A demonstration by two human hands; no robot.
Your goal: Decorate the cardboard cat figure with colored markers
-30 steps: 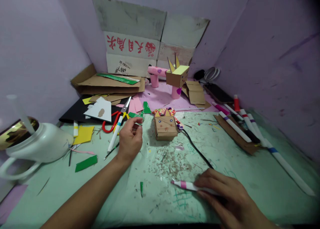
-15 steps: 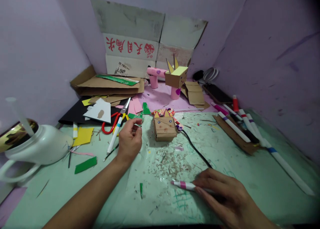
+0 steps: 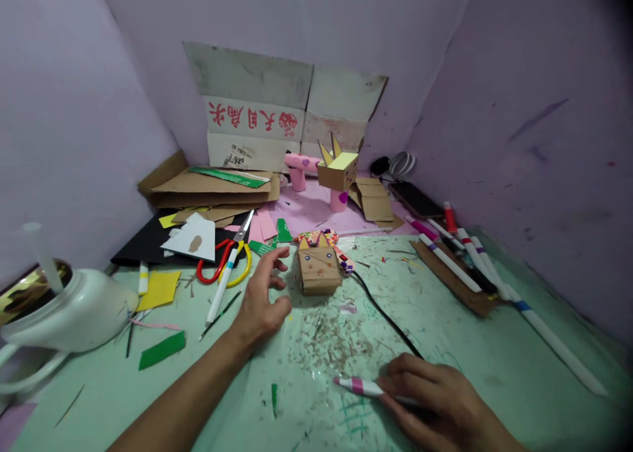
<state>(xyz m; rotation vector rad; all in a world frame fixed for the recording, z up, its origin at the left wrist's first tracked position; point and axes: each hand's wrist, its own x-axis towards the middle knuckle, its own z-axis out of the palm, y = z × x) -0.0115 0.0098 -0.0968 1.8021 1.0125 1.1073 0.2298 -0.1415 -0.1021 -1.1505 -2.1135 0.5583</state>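
A small cardboard box (image 3: 319, 279) with drawn eyes and pointed ears stands on the green table cover. Just left of it, my left hand (image 3: 262, 300) hovers with fingers apart, holding nothing and not visibly touching the box. My right hand (image 3: 435, 399), low on the right, grips a white marker (image 3: 364, 387) with a pink band; its pink end points left. Behind the box lies a colourful patterned object (image 3: 341, 246), partly hidden, with a black cord (image 3: 386, 317) running from it toward my right hand.
Scissors (image 3: 230, 257), an uncapped-looking white marker (image 3: 222, 287) and a white teapot-shaped mug (image 3: 89, 304) lie to the left. Several markers (image 3: 450, 262) rest on cardboard at right. A pink cardboard animal (image 3: 338, 175) stands behind, before a folded carton (image 3: 257, 103). Scraps litter the table cover.
My left hand has opened its fingers and come closer to the box. My right hand still holds the marker. The whole view has shifted, with things lower in the picture.
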